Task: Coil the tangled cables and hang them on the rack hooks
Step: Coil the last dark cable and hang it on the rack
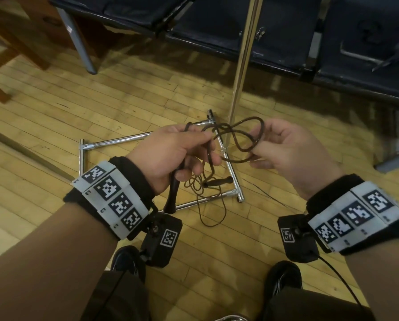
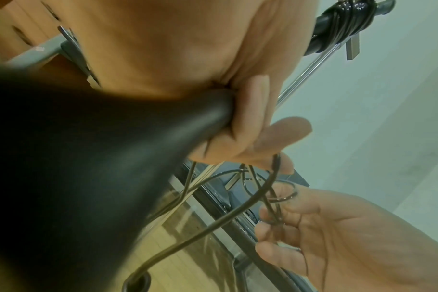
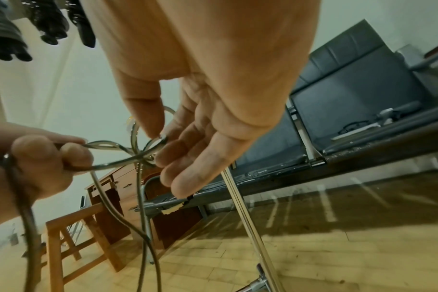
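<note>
Wrist trackers (image 1: 110, 198), wood floor (image 1: 55, 117), dark bench (image 1: 286, 31)

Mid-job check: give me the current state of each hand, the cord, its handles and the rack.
left hand: grips one black handle and pinches the cord.
right hand: pinches a cord loop.
cord: knotted between the hands, tail lying on the floor.
handle: held, hanging from the left hand.
second handle: lying on the floor.
rack: upright; coiled cables already hang up top.

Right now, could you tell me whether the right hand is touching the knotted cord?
Touching. The right wrist view shows the right hand pinching a loop of the knotted cord between thumb and fingertips; the head view agrees.
</note>
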Tool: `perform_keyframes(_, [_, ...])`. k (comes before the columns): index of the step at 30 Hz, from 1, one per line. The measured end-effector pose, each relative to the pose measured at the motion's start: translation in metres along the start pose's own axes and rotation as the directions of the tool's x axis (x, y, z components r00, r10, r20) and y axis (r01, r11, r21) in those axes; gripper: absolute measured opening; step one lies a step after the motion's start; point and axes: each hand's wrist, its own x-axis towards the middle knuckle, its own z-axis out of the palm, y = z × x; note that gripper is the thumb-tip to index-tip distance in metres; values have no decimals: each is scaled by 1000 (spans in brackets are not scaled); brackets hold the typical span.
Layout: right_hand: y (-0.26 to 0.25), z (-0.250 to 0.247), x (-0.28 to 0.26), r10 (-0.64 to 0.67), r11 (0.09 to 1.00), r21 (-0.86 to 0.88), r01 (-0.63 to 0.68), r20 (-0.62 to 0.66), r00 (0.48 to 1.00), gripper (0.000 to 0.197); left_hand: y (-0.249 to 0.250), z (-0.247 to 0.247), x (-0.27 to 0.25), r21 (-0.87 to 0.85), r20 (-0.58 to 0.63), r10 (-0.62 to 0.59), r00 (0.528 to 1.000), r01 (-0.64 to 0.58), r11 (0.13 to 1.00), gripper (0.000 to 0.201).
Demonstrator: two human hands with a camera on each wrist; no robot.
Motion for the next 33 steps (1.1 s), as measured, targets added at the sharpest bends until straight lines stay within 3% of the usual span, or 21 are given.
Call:
perform_keyframes(3, [-4, 2, -4, -110, 993, -39, 111, 32, 993, 24, -2, 2, -2, 62, 75, -5, 997, 1, 998, 27])
perform_keyframes(7, [-9, 3, -5, -138, 989, 57, 138, -10, 990, 25, -4, 4, -1, 134, 149, -30, 988, 10, 991, 28])
perform_keyframes(11, [-7, 6, -4, -134, 982, -121, 146, 101, 986, 14, -7, 6, 0, 195, 177, -41, 983, 6, 981, 24])
perform_keyframes(15, [-6, 5, -2, -104, 978, -171, 120, 99, 990, 7, -9, 7, 0, 208, 175, -35, 984, -2, 978, 24])
perform_keyframes(18, [-7, 5, -3, -32, 973, -219, 67, 160, 987, 17, -9, 7, 1, 190, 175, -32, 984, -2, 982, 25])
perform_keyframes(21, [-8, 8, -4, 46, 959, -282, 29, 256, 966, 41, -9, 7, 1, 183, 169, -26, 985, -5, 983, 27])
perform_keyframes(28, [-8, 3, -6, 64, 998, -41, -54, 275, 959, 60, -9, 6, -1, 201, 211, -5, 978, -39, 979, 29])
perform_keyframes(30, [-10, 2, -6, 70, 996, 48, -82, 203, 977, 57, -11, 4, -1, 289, 172, -14, 985, -37, 957, 28])
perform_keyframes(33, [-12, -9, -2, 195, 920, 357, -164, -50, 980, 35, -15, 0, 0, 440, 100, -62, 993, 12, 898, 28])
